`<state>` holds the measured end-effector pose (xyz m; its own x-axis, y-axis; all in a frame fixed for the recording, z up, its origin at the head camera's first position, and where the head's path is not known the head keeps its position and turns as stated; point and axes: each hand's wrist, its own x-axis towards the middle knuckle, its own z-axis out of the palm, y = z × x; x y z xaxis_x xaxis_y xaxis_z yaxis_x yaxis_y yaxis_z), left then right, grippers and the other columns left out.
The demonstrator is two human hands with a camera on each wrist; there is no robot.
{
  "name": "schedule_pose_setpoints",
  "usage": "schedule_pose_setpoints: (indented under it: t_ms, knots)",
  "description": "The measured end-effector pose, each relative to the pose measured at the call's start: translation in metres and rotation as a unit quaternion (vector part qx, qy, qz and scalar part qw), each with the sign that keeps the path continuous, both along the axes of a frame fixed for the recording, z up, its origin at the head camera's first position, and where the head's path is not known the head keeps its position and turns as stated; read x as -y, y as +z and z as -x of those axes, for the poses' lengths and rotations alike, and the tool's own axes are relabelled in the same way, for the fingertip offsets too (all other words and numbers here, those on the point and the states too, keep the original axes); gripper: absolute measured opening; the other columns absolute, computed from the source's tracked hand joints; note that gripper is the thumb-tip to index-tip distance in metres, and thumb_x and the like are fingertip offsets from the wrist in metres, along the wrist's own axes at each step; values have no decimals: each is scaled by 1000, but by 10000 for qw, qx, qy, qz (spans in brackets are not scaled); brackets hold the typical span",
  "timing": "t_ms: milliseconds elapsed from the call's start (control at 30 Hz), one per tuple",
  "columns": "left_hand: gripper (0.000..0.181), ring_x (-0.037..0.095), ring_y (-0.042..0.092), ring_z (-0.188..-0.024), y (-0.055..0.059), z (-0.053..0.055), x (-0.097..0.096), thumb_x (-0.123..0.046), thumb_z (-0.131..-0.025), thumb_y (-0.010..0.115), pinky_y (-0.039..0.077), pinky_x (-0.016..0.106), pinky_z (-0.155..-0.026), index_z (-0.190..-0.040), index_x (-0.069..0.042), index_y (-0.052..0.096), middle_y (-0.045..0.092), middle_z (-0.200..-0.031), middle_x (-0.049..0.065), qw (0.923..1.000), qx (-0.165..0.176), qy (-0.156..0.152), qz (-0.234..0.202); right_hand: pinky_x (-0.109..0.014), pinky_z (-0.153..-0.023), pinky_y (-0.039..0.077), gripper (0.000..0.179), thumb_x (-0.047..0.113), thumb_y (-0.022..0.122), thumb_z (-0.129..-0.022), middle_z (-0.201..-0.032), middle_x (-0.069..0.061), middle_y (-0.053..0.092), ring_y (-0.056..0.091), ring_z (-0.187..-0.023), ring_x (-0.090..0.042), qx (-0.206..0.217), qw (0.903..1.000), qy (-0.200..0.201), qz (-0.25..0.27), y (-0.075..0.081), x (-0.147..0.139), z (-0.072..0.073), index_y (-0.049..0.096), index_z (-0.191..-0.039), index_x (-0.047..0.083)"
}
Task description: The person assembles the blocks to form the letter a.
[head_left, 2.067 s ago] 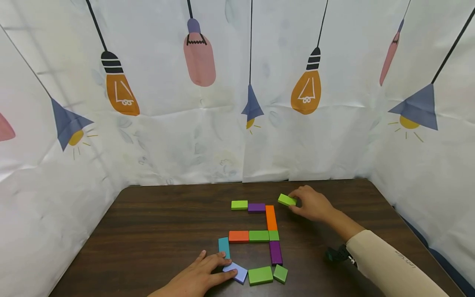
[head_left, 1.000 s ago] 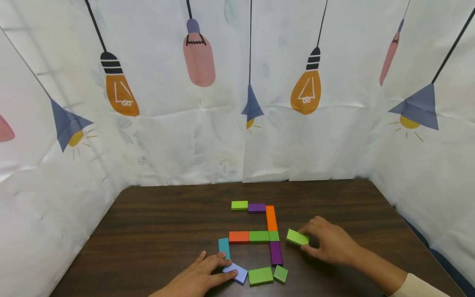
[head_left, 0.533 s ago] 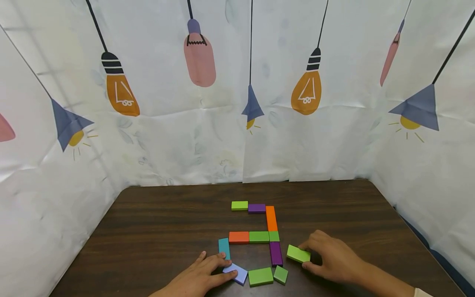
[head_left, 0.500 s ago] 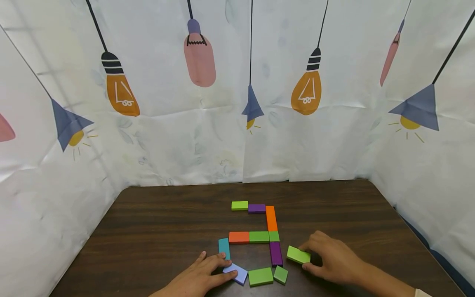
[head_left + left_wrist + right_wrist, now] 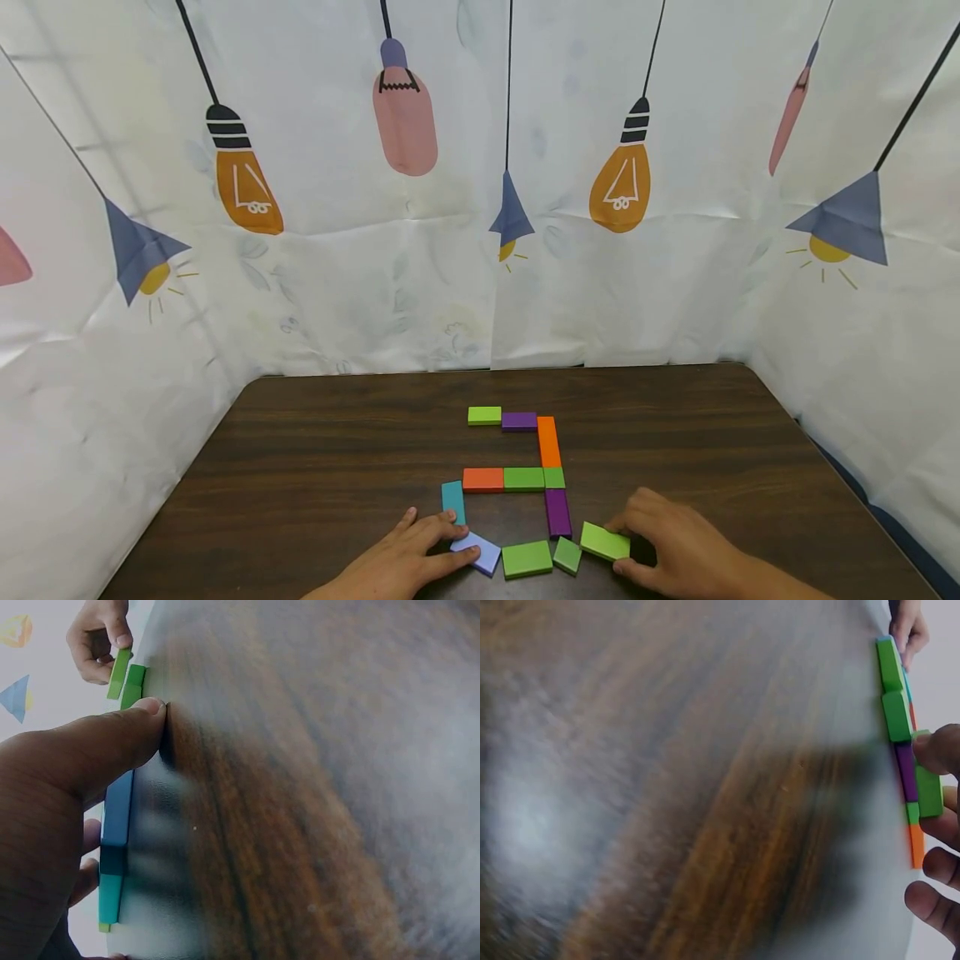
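My right hand point(image 5: 678, 546) pinches a lime green block point(image 5: 603, 540) between thumb and fingers, just right of a small green block point(image 5: 567, 557). In the right wrist view, that lime green block point(image 5: 930, 786) appears tilted above the row. My left hand point(image 5: 405, 554) lies with fingers spread; its thumb and a finger rest on a light-blue block point(image 5: 486, 557), beside a teal block point(image 5: 453, 498). Between the hands lies a larger green block point(image 5: 527, 559). Thumb point(image 5: 139, 724) and block edge show close together in the left wrist view.
A purple block point(image 5: 557, 512), small green block point(image 5: 553, 477), green block point(image 5: 522, 479) and red-orange block point(image 5: 483, 480) adjoin the layout. Farther back are an orange block point(image 5: 549, 442), purple block point(image 5: 519, 422) and lime block point(image 5: 484, 416). The dark wooden table point(image 5: 315, 467) meets a printed curtain point(image 5: 337, 292).
My right hand has brought the lime green block from the far right of the layout toward me, down beside the small green block. The left hand has stayed in place.
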<state>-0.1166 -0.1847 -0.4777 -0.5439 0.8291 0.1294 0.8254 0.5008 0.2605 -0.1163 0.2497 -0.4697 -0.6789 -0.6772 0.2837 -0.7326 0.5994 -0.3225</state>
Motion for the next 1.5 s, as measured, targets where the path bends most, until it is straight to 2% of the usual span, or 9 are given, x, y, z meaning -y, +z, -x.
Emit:
schedule_pose_setpoints:
  t_ms: [300,700,1133,1267,1367,1500]
  knots:
    - [73,29,41,-144,-1,0,0,-70,-94,54,41,72,-97,-156,-33,44,45,-152,-4,10000,-9,-7,-15,-19,-65,47,28,42,78,-92,-104,21,53,48,-89,4,112,9995,256,176,-3,-3,-7,70,-115,28]
    - [73,28,40,-145,0,0,0,-70,-94,54,41,72,-97,-157,-34,43,45,-152,-3,10000,14,-14,25,-12,-65,39,28,40,79,-91,-100,21,53,44,-87,5,304,9970,660,248,-10,1,-7,72,-115,27]
    - [73,28,40,-145,-3,0,1,-70,-94,54,42,71,-97,-157,-34,43,45,-152,-3,10000,-93,-16,3,-14,-63,42,28,44,77,-92,-99,21,55,46,-87,5,451,9970,596,184,-12,4,-8,73,-113,26]
    - [73,27,40,-145,-3,0,1,-70,-95,53,42,71,-97,-157,-33,43,45,-152,-2,9999,-145,-31,56,-13,-64,42,29,45,78,-91,-98,22,55,46,-87,5,369,9973,602,207,-13,5,-7,73,-113,26]
    - [73,27,41,-144,-1,0,1,-70,-96,51,43,70,-97,-157,-32,43,46,-152,-2,9995,-253,-56,170,-12,-65,42,36,49,79,-88,-97,23,55,47,-88,5,277,9976,584,227,-13,6,-7,72,-114,25]
    - [71,23,45,-141,2,0,1,-71,-97,46,46,66,-97,-157,-32,44,48,-150,-3,9964,-731,-179,400,-14,-64,43,43,52,78,-88,-98,22,55,48,-88,5,294,9982,464,224,-11,5,-8,71,-118,22]
